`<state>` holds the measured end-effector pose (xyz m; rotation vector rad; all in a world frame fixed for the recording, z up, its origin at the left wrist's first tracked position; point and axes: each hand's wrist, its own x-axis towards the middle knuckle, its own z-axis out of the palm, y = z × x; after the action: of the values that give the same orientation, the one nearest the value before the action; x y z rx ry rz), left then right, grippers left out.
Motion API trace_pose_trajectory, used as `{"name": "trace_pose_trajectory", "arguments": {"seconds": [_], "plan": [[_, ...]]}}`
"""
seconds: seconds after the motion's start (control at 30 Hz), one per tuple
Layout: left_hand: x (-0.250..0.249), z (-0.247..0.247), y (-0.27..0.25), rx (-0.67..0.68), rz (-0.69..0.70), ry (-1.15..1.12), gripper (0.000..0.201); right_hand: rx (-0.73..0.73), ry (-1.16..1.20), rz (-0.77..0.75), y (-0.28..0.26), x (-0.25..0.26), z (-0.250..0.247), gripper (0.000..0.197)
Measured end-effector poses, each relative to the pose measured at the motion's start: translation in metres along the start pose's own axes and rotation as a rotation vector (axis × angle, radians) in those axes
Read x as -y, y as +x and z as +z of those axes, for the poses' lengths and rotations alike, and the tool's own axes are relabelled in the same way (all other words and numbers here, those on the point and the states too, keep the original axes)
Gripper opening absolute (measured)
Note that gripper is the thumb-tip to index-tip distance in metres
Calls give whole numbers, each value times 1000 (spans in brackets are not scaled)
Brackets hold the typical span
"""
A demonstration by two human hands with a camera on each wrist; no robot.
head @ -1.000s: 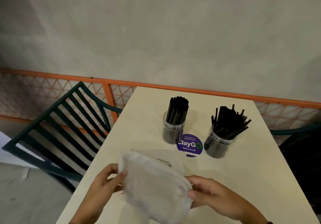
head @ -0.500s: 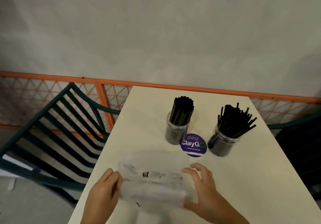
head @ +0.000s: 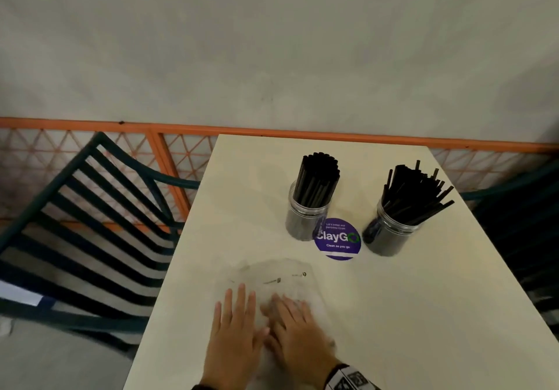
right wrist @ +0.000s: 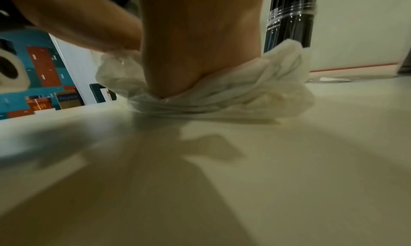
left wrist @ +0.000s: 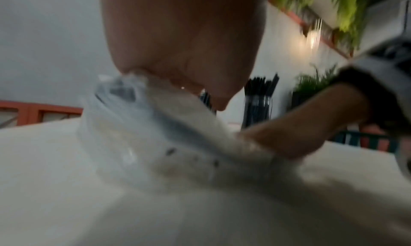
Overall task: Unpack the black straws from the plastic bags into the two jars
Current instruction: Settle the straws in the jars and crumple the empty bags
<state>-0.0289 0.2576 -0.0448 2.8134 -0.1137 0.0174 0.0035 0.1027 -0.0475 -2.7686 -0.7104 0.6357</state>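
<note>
Two clear jars stand at the far middle of the table, the left jar (head: 305, 221) and the right jar (head: 390, 236). Each holds a bundle of black straws (head: 317, 177), the right bundle (head: 414, 191) fanned out. A crumpled, see-through plastic bag (head: 272, 271) lies flat near the front edge; no straws show in it. My left hand (head: 236, 326) and right hand (head: 295, 332) press side by side on the bag with straight fingers. The wrist views show the bag (left wrist: 138, 135) (right wrist: 255, 91) squashed under the palms.
A round purple "ClayGo" sticker (head: 337, 238) sits on the cream table (head: 408, 314) between the jars. A dark green slatted chair (head: 90, 223) stands to the left, another dark chair (head: 529, 238) to the right. An orange lattice fence (head: 181, 159) runs behind.
The hands held the bag up one second ago, then laid it on the table. Now both have come together on its near part and press it flat.
</note>
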Motion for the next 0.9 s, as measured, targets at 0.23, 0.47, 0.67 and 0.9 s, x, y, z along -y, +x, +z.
{"name": "trace_pose_trajectory", "arguments": {"seconds": [0.23,0.47,0.67,0.9], "plan": [[15,24,-4,139,-197,4,64,-14,38,-68,1,-10,-6,56],[-4,-29,9,183,-247,-61,86,-306,610,-117,-28,-39,-65,22],[-65,-101,22,-106,-280,-186,89,-499,791,49,-82,-116,-107,25],[-187,-94,73,-157,-227,-607,90,-670,813,202,-108,-230,-147,30]]}}
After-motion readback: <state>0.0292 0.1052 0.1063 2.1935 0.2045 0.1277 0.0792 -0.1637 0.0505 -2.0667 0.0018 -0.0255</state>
